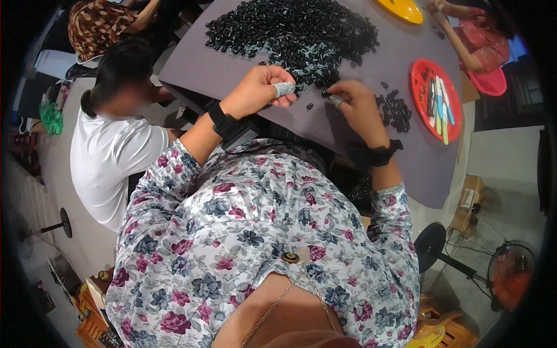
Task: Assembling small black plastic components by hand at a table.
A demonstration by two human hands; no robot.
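Small black piece at my right hand's fingertips, off to the right of my left hand.
My right hand pinches it, so that hand is nearer; its long axis is too small to tell. My left hand has thumb and fingers drawn close, but I can't tell if they grip anything. The dark heap lies just beyond both hands, a loose black piece between them.
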